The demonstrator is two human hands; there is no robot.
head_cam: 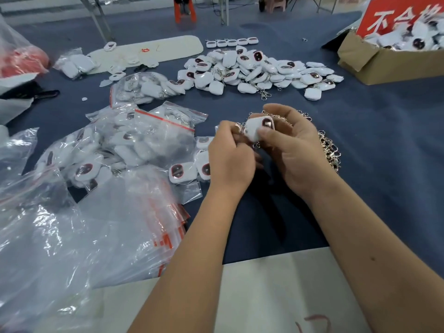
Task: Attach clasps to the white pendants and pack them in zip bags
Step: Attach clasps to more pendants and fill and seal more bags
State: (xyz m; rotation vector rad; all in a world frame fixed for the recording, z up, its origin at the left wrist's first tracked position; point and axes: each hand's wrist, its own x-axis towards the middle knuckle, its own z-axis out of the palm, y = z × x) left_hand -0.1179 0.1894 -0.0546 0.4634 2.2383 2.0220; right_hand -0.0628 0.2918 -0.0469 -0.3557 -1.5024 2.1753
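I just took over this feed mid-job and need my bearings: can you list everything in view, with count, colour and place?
held pendant: one, white with a dark red window, between both hands
loose pendant pile: too many to count, white, far centre of the table
row of pendants: five, white, behind the pile
clasp heap: many, silvery metal, right of the hands
filled zip bags: several, clear with red strips, left of the hands
empty zip bags: a stack, clear, near left
cardboard box: one, brown, far right, holding pendants
red sign: one, above the box
table cloth: dark blue
left hand: pinches at the pendant's edge
right hand: holds the pendant
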